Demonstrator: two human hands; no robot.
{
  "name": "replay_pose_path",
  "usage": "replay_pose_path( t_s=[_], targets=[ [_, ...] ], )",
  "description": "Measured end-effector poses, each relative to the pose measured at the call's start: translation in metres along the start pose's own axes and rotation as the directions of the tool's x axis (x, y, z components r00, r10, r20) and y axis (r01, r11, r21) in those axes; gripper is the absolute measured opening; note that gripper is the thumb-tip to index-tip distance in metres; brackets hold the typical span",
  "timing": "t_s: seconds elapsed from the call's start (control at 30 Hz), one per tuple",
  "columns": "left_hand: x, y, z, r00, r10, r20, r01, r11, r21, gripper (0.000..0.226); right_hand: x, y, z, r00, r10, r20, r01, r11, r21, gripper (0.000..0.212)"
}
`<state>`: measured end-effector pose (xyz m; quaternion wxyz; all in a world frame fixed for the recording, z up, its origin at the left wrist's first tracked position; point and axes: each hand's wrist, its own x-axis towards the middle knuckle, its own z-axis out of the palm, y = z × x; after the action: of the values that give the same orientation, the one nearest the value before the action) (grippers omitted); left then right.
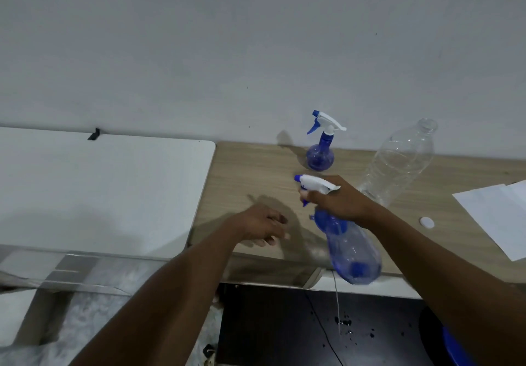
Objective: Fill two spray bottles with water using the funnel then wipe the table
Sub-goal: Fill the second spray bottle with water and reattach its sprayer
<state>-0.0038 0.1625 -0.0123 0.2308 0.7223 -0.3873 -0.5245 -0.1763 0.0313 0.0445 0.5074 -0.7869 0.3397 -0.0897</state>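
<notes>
1. Your right hand (338, 203) is wrapped round the neck of the larger spray bottle (353, 249), just under its white trigger head. It holds the bottle tilted in the air over the near edge of the surface (250, 172).
2. Your left hand (259, 224) hovers low over the surface, just left of that bottle, with fingers loosely curled and holding nothing.
3. The smaller spray bottle (320, 155) stands upright beyond your right hand, by the wall, with its trigger head on.
4. A clear plastic bottle (398, 166) stands to the right of your right hand, uncapped and looking empty. A white cap (427, 222) lies near your right forearm.
5. Both spray heads are fitted and the clear bottle looks drained, so filling seems done. The water level in either spray bottle cannot be read here.
6. The wipe seems to be what is left. No funnel or cloth is in view.
</notes>
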Motion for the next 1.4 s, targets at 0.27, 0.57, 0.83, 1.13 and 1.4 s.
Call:
replay_pose_path(
  t_s=[0.27, 0.57, 0.83, 1.13, 1.4],
  targets=[
    [-0.009, -0.041, -0.046, 0.779, -0.016, -0.627, 0.072, 0.995, 0.065, 0.029, -0.023, 0.028, 0.004, 0.951, 0.268, 0.154, -0.272, 0.962, 0.003, 0.016],
    [-0.007, -0.043, -0.036, 0.801, 0.050, -0.596, 0.012, 0.995, 0.099, 0.034, -0.022, 0.018, 0.003, 0.982, 0.185, 0.048, -0.177, 0.975, -0.134, 0.026],
    [-0.008, -0.042, -0.038, 0.801, 0.049, -0.597, 0.011, 0.995, 0.097, 0.035, -0.022, 0.013, 0.004, 0.972, 0.206, 0.109, -0.184, 0.965, -0.186, 0.033],
    [-0.010, -0.039, -0.038, 0.810, 0.060, -0.583, 0.012, 0.993, 0.118, 0.035, -0.018, 0.012, 0.012, 0.982, 0.184, 0.041, -0.177, 0.976, -0.125, 0.031],
    [-0.008, -0.036, -0.052, 0.805, 0.080, -0.587, -0.005, 0.992, 0.128, 0.034, -0.007, -0.029, -0.001, 0.998, -0.028, -0.056, 0.032, 0.997, 0.067, 0.039]
  ],
)
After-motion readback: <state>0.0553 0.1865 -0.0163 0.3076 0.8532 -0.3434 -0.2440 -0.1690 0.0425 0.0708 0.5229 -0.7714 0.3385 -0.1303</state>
